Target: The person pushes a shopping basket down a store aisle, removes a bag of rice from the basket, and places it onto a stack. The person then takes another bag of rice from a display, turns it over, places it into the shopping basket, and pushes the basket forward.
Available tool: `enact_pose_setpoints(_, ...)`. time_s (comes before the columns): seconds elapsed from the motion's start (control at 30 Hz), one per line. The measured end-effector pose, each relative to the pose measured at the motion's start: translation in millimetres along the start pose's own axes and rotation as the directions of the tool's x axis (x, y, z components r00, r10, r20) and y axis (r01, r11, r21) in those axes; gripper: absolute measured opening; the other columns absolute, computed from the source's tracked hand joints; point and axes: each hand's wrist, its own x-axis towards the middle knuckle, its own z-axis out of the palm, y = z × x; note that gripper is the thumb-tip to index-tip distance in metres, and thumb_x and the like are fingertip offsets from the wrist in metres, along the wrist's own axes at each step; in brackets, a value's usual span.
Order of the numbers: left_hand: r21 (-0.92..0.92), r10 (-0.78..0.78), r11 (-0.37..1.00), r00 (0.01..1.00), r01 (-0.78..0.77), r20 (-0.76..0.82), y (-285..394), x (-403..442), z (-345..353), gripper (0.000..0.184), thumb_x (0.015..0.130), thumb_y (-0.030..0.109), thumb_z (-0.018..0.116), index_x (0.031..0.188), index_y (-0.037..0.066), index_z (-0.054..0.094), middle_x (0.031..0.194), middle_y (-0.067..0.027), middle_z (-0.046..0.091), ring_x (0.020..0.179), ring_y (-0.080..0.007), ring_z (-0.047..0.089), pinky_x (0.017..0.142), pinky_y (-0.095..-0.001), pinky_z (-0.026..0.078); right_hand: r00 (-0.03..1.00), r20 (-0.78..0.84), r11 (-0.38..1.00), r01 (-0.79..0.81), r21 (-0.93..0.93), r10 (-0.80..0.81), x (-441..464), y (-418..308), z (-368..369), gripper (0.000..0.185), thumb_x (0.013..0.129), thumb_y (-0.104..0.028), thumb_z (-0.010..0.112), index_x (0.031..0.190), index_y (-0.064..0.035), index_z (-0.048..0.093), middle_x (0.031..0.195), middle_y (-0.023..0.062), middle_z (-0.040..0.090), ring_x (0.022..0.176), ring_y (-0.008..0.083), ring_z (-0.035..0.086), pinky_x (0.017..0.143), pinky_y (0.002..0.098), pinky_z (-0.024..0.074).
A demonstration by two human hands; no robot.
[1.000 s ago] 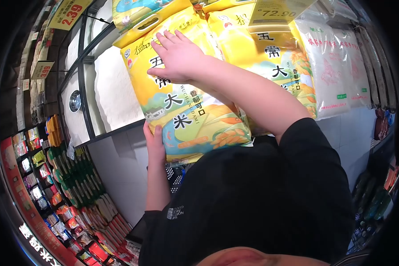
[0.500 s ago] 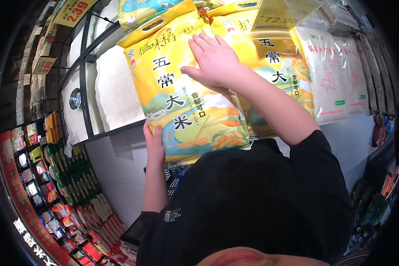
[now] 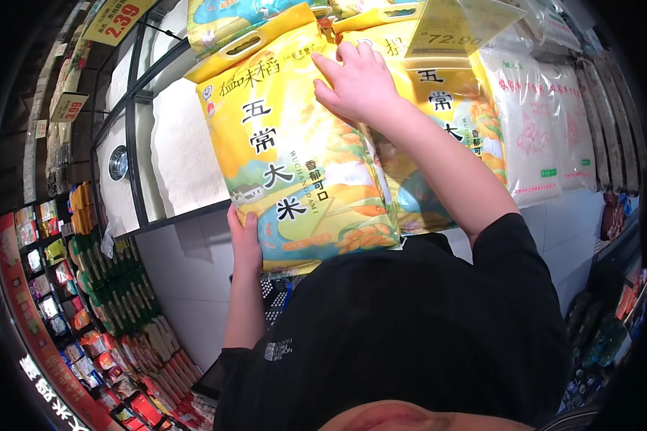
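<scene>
A large yellow rice bag [image 3: 295,165] with black characters leans at the centre, its cut-out handle at the top. At its lower left edge is my left hand [image 3: 246,238], thumb on the front and the other fingers partly hidden at the side and behind. My right hand [image 3: 359,82] lies at the bag's upper right edge, its fingers apart and slightly bent. Just right of it stands a second yellow bag [image 3: 428,194], partly covered by my right forearm.
Clear bags of white goods [image 3: 532,129] stand at the right, below a price sign [image 3: 449,36]. Bins of white grain [image 3: 187,136] and a metal bowl [image 3: 118,163] are at the left. Packaged goods [image 3: 86,316] line the lower left shelves.
My right hand has slid from the middle of the front bag to its upper right edge, and its fingers have bent. My left hand stays at the bag's lower left edge.
</scene>
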Motion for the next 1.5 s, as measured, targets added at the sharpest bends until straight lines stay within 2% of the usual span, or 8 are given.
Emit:
enact_pose_setpoints(0.3, -0.005, -0.024, 1.0, 1.0, 0.024, -0.013, 11, -5, 6, 0.058, 0.104, 0.019, 0.049, 0.155, 0.002, 0.028, 0.147, -0.0178, 0.047, 0.131, -0.025, 0.049, 0.111, -0.038, 0.042, 0.995, 0.101, 1.0, 0.0, -0.011, 0.001, 4, -2, -10, 0.036, 0.09, -0.038, 0.058, 0.12, -0.021, 0.069, 0.105, 0.0111, 0.06, 0.104, 0.0324, 0.054, 0.093, 0.0464, 0.0455)
enact_pose_setpoints(0.4, -0.011, -0.036, 0.999, 0.999, 0.036, -0.016, 12, -7, 7, 0.058, 0.103, 0.017, 0.048, 0.155, 0.002, 0.027, 0.147, -0.0179, 0.046, 0.132, -0.0252, 0.049, 0.111, -0.0379, 0.042, 0.999, 0.032, 0.998, -0.016, 0.063, 0.014, -4, 0, -3, 0.033, 0.091, -0.035, 0.059, 0.121, -0.0229, 0.067, 0.104, 0.0106, 0.06, 0.104, 0.0327, 0.054, 0.092, 0.0477, 0.0456)
enact_pose_setpoints(0.6, -0.011, -0.04, 0.999, 0.999, 0.04, -0.024, 15, -8, 8, 0.063, 0.1, 0.018, 0.05, 0.156, 0.002, 0.025, 0.149, -0.018, 0.046, 0.134, -0.026, 0.047, 0.113, -0.0393, 0.039, 0.998, 0.04, 0.99, -0.05, 0.135, 0.045, -10, 0, -2, 0.038, 0.092, -0.033, 0.06, 0.129, -0.0251, 0.063, 0.106, 0.0108, 0.059, 0.1, 0.0324, 0.056, 0.091, 0.0482, 0.0468)
enact_pose_setpoints(0.8, -0.05, -0.039, 0.998, 0.999, 0.038, -0.028, 5, -10, 2, 0.067, 0.098, 0.02, 0.053, 0.157, 0.001, 0.024, 0.15, -0.0179, 0.044, 0.136, -0.0265, 0.046, 0.115, -0.0401, 0.037, 0.988, 0.143, 0.975, -0.093, 0.201, 0.064, -5, 4, 1, 0.046, 0.09, -0.038, 0.059, 0.132, -0.0211, 0.062, 0.104, 0.0145, 0.058, 0.097, 0.0329, 0.057, 0.09, 0.0495, 0.045)
enact_pose_setpoints(0.97, -0.079, -0.024, 0.997, 1.0, 0.024, 0.004, 10, -13, 4, 0.075, 0.098, 0.025, 0.056, 0.158, 0.0, 0.02, 0.151, -0.0181, 0.043, 0.137, -0.0273, 0.047, 0.115, -0.041, 0.038, 0.985, 0.158, 0.957, -0.105, 0.271, 0.063, -6, 7, 3, 0.049, 0.087, -0.032, 0.064, 0.134, -0.0205, 0.058, 0.103, 0.0152, 0.055, 0.096, 0.0339, 0.056, 0.088, 0.0494, 0.0469)
enact_pose_setpoints(1.1, -0.1, -0.013, 0.995, 1.0, 0.014, 0.013, 8, -15, 2, 0.082, 0.098, 0.031, 0.058, 0.16, 0.0, 0.015, 0.153, -0.018, 0.041, 0.139, -0.0276, 0.045, 0.115, -0.0417, 0.039, 0.983, 0.044, 0.835, -0.176, 0.521, 0.179, -12, 9, 24, 0.067, 0.087, -0.033, 0.072, 0.147, -0.0169, 0.048, 0.11, 0.0191, 0.053, 0.099, 0.0372, 0.056, 0.09, 0.0494, 0.0478)
enact_pose_setpoints(1.3, -0.089, -0.031, 0.995, 0.999, 0.034, 0.036, 10, -15, 0, 0.094, 0.096, 0.044, 0.065, 0.161, 0.0, 0.012, 0.156, -0.0167, 0.037, 0.141, -0.0272, 0.043, 0.116, -0.0417, 0.039, 0.926, 0.257, 0.587, -0.374, 0.719, 0.275, -11, 7, 33, 0.09, 0.09, -0.044, 0.075, 0.157, -0.0025, 0.03, 0.14, 0.0266, 0.046, 0.129, 0.0417, 0.05, 0.11, 0.0469, 0.0431)
enact_pose_setpoints(1.5, -0.055, -0.027, 0.998, 0.999, 0.028, 0.026, 14, -16, 3, 0.098, 0.096, 0.05, 0.066, 0.161, 0.0, 0.012, 0.156, -0.0161, 0.037, 0.141, -0.0265, 0.043, 0.115, -0.041, 0.038, 0.886, 0.397, 0.482, -0.464, 0.743, 0.24, -6, 10, 24, 0.087, 0.092, -0.037, 0.074, 0.156, 0.0014, 0.03, 0.146, 0.0255, 0.041, 0.138, 0.0388, 0.045, 0.115, 0.0441, 0.0389)
